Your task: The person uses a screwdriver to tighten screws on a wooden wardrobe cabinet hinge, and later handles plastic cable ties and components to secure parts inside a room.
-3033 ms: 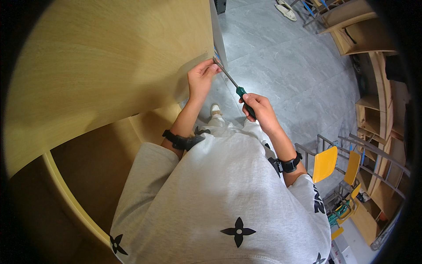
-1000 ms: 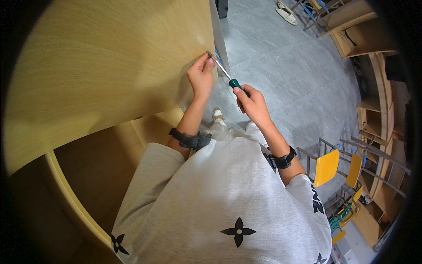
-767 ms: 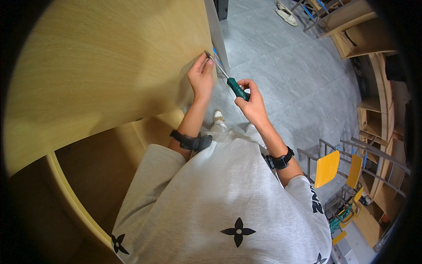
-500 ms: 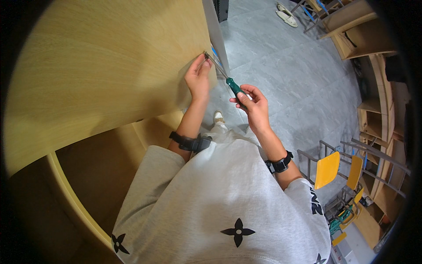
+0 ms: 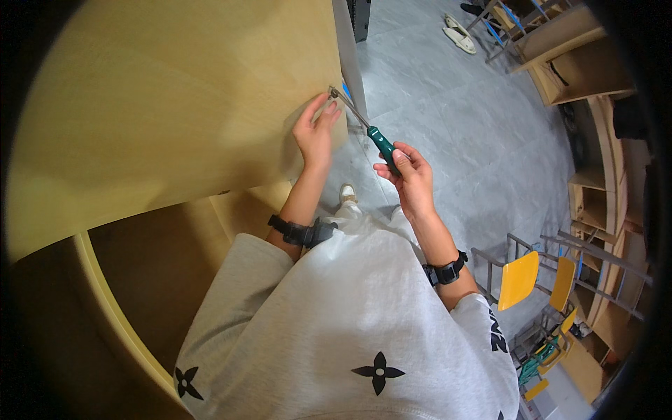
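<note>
My right hand (image 5: 413,180) is closed around the green handle of a screwdriver (image 5: 382,145). Its metal shaft slants up and left to a small metal fitting (image 5: 334,92) at the right edge of a pale wooden panel (image 5: 189,105). Just below that fitting is my left hand (image 5: 314,133), its thumb and fingers stretched out and a little apart. Its fingertips lie close to the fitting, and I cannot tell whether they touch it. The exact seat of the screwdriver's tip is too small to make out.
Below the panel, at left, a wooden compartment (image 5: 161,259) opens up. Yellow-seated chairs (image 5: 519,280) stand at lower right, with wooden shelves (image 5: 595,189) along the right side. White shoes (image 5: 459,35) lie on the grey tiled floor (image 5: 462,140).
The left thumb and fingers have come off the metal fitting and spread slightly. My right hand and the screwdriver sit a little farther right and lower in view; the tip stays at the fitting.
</note>
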A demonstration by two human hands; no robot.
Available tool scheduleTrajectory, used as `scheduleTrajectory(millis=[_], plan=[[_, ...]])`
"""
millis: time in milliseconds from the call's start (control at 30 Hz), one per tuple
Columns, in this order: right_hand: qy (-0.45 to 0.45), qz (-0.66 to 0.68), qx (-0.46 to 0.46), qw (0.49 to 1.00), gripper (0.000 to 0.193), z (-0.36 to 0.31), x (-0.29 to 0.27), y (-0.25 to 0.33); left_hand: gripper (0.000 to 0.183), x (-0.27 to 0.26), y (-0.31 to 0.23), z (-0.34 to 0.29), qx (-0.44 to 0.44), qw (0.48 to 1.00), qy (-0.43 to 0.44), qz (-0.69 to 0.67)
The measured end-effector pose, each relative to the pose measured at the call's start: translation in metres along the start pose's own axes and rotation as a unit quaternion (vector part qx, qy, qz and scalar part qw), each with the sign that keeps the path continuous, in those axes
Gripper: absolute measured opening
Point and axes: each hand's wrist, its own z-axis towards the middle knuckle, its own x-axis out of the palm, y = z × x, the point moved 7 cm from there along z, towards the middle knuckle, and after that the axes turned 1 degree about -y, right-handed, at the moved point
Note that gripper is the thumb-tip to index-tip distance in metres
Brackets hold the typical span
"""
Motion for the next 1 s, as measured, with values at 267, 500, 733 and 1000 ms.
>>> scheduleTrajectory(millis=[267,500,733,1000], plan=[[0.043,0.060,0.050,0.996,0.036,0.006,-0.001,-0.015,0.023,-0.026,0.002,-0.006,0.000,0.999,0.008,0.039],[0.056,0.098,0.148,0.983,0.033,0.001,0.000,-0.035,0.029,0.042,0.026,-0.042,-0.274,0.915,0.218,-0.201],[0.012,-0.103,-0.066,0.992,0.042,-0.010,0.009,-0.015,0.025,0.018,0.035,-0.033,-0.263,0.941,0.193,-0.086],[0.071,0.032,0.079,0.994,0.028,-0.012,0.008,-0.028,0.017,0.026,0.027,-0.022,-0.282,0.932,0.163,-0.159]])
